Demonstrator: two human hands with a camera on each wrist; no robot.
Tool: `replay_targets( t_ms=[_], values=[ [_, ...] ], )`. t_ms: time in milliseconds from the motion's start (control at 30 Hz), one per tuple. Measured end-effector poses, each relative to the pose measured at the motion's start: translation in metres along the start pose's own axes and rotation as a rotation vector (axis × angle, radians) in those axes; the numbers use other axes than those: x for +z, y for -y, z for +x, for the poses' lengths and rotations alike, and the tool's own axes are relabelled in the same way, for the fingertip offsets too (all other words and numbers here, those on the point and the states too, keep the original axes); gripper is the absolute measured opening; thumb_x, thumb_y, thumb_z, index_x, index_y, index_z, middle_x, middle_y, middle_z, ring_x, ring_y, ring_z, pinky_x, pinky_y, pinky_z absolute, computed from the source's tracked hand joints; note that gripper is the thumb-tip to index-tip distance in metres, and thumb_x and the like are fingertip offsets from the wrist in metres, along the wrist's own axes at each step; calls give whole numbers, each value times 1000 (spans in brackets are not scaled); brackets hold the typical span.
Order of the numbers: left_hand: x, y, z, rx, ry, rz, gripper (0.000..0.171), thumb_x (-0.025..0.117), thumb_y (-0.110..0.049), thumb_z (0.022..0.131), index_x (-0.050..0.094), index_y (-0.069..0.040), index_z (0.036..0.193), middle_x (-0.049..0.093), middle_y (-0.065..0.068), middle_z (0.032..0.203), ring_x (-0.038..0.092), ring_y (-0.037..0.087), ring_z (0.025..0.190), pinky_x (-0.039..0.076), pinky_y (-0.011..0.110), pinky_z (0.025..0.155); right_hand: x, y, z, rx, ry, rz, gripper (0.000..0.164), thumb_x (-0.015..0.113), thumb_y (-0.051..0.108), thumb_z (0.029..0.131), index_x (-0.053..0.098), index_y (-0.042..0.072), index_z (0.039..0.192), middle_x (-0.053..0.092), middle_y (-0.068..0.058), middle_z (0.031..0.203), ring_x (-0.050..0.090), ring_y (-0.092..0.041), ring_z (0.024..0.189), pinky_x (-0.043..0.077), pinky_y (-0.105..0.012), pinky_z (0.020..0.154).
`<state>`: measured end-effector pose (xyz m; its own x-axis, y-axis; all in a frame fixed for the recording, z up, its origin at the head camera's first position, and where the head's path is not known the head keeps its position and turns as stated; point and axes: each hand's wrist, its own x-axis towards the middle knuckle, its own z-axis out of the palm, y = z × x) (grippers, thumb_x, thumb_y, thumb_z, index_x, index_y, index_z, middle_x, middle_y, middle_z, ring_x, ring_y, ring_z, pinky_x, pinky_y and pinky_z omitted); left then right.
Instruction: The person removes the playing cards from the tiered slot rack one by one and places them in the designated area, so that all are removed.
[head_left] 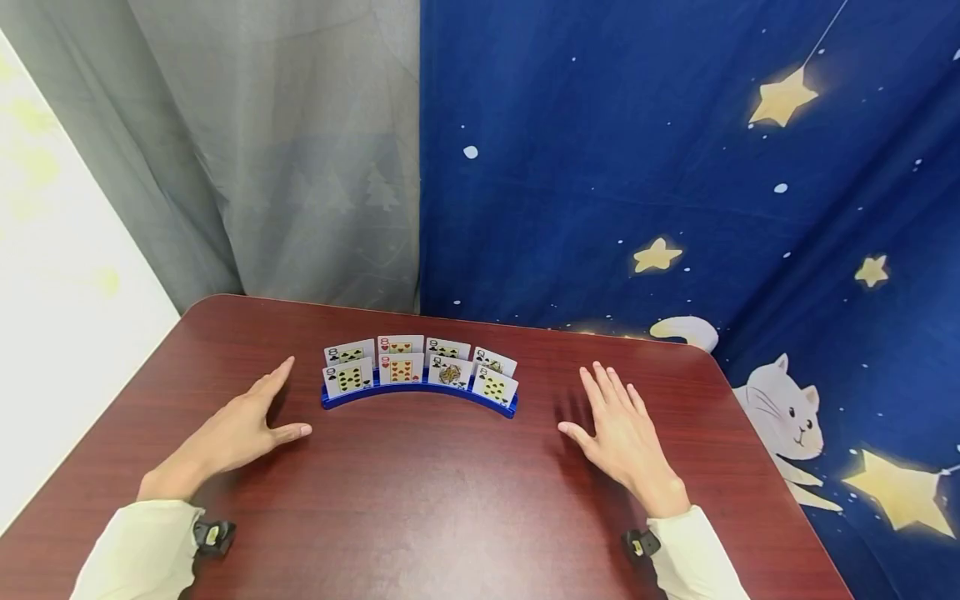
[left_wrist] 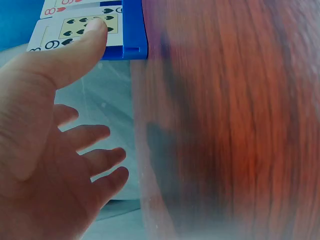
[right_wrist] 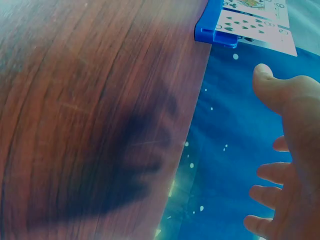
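A curved blue card holder (head_left: 408, 387) stands on the table, with two rows of playing cards (head_left: 401, 368) upright in it. My left hand (head_left: 238, 425) is off the holder's left end, fingers straight and thumb apart, holding nothing. On the other side, my right hand (head_left: 621, 425) hovers with fingers spread, farther from the holder and also holding nothing. In the left wrist view the thumb overlaps a spade card (left_wrist: 112, 27) at the holder's end; the head view shows a gap there. The right wrist view shows the holder's other end (right_wrist: 210, 32) beyond the thumb.
The reddish-brown wooden table (head_left: 450, 508) has rounded far corners. Behind it hang a grey curtain (head_left: 300, 167) and a blue curtain (head_left: 570, 167) with stars and a white cat. A white surface (head_left: 60, 275) lies left of the table. Each wrist carries a small black device (head_left: 213, 537).
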<state>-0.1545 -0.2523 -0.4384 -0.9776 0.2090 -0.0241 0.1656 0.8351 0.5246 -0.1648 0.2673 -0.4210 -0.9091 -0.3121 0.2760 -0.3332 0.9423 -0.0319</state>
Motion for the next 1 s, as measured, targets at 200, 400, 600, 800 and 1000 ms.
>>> replay_targets(
  t_ms=[200, 400, 600, 800, 1000],
  values=[
    [3, -3, 6, 18, -32, -4, 102, 77, -44, 84, 18, -2, 157, 37, 36, 147, 44, 53, 129, 37, 66, 100, 1, 4, 2, -13, -13, 18, 87, 67, 55, 88, 35, 7, 152, 36, -19, 156, 33, -38, 144, 27, -56, 114],
    [6, -8, 11, 53, -40, -41, 90, 77, -31, 86, 28, 4, 152, 49, 35, 138, 51, 50, 125, 42, 63, 98, 3, 10, 6, -31, -35, 46, 78, 69, 50, 89, 44, 4, 147, 46, -19, 149, 45, -37, 136, 38, -55, 106],
    [8, -18, 15, 60, -23, -91, 87, 77, -24, 87, 28, 7, 151, 55, 30, 135, 54, 47, 123, 40, 62, 100, 6, 18, 9, -35, -14, 52, 62, 66, 44, 93, 54, 2, 138, 57, -18, 138, 55, -35, 124, 46, -53, 98],
    [12, -24, 19, 58, -34, -118, 82, 77, -22, 87, 31, 8, 149, 57, 31, 132, 58, 45, 120, 44, 59, 97, 11, 26, 13, -60, -36, 71, 55, 70, 38, 93, 58, 3, 133, 61, -16, 133, 59, -34, 119, 48, -51, 96],
    [18, -24, 25, 44, -24, -164, 79, 77, -20, 87, 35, 10, 146, 58, 31, 129, 61, 43, 115, 48, 55, 94, 15, 32, 17, -80, -76, 92, 47, 72, 34, 92, 62, 5, 128, 65, -13, 125, 62, -31, 113, 51, -48, 92]
  ],
)
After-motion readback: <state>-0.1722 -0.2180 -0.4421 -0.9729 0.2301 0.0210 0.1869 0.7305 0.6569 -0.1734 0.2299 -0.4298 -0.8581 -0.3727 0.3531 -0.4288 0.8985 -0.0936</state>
